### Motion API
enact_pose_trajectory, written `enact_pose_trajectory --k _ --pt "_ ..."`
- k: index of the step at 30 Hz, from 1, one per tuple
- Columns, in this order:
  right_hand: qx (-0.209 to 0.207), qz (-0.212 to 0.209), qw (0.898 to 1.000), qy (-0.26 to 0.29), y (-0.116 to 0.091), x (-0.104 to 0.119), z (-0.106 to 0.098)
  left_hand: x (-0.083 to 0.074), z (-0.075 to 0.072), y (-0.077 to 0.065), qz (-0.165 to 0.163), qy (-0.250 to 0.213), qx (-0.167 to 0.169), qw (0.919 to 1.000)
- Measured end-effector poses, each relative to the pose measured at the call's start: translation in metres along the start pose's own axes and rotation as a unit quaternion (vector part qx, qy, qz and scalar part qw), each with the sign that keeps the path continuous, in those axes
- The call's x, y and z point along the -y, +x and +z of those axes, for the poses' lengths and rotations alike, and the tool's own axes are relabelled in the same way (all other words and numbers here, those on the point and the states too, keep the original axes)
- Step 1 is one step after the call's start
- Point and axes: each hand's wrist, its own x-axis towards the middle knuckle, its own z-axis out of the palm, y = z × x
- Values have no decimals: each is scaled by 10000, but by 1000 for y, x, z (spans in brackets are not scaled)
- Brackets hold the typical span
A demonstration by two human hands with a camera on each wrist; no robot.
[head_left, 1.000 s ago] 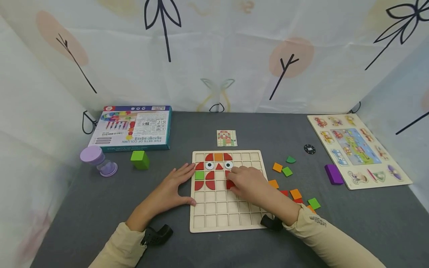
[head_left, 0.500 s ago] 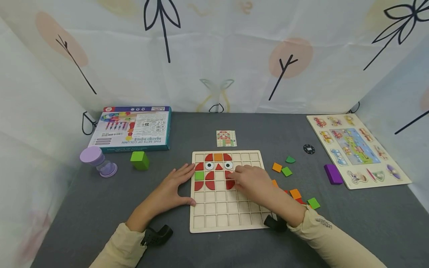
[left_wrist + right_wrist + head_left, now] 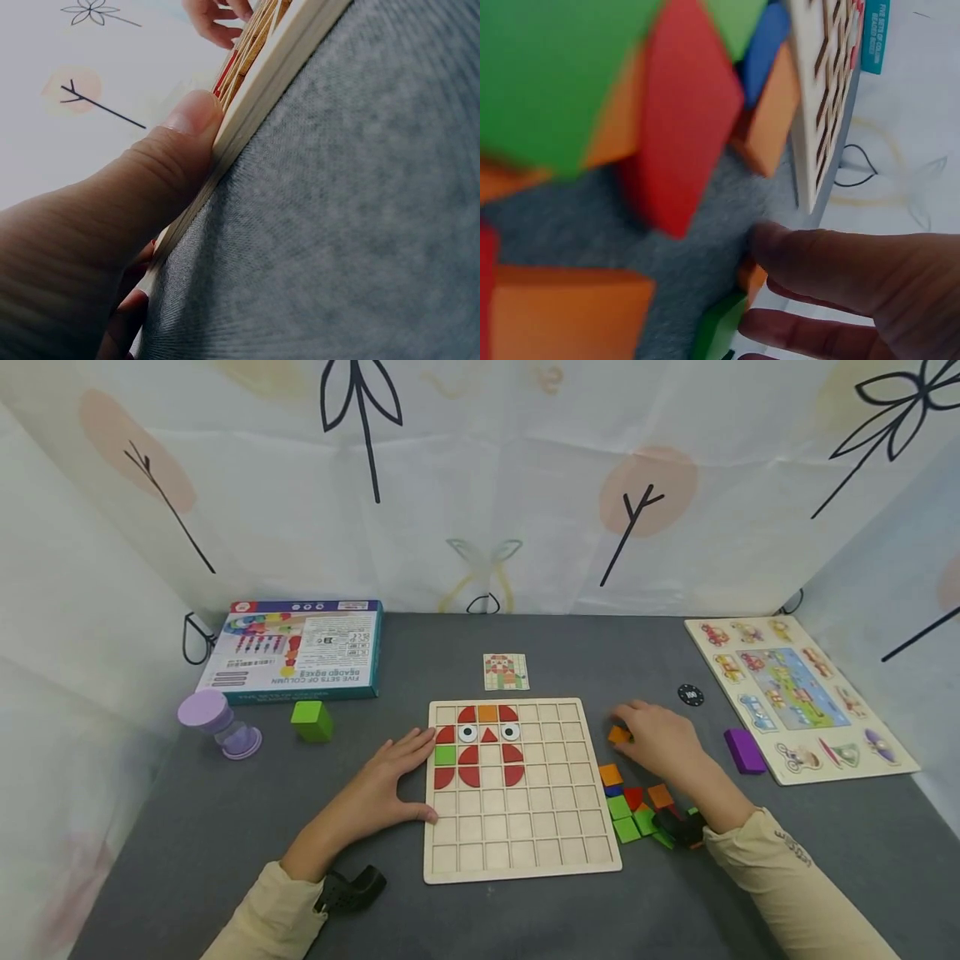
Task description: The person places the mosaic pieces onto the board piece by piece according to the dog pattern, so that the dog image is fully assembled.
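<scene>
In the head view, your right hand [image 3: 660, 742] partly hides an orange tile [image 3: 618, 735]; whether you pinch it can't be told. The black wrist camera [image 3: 681, 828] covers some loose tiles [image 3: 626, 830]. The picture card [image 3: 506, 672] is too small for you to read in detail. Your right wrist view blurs and cuts off a green tile [image 3: 551, 71]; your left one cuts off the board [image 3: 255, 97] at the top.

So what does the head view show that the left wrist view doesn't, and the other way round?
Only the head view shows the picture card, purple hourglass, green cube and black disc, among other things.

Only the left wrist view shows the board's left side face and the fine weave of the tabletop.

Both show the grid board, the left grip at its edge, the right grip and the patterned backdrop.
</scene>
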Motion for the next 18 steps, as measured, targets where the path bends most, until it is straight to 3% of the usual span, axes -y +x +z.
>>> enact_pose_trajectory --k 12,18 --pt "-24 167 9996 211 2 -2 2 0 1 0 7 -13 -28 10000" --pt "-321 -205 9976 576 3 24 -7 0 0 -1 4 -52 -20 10000"
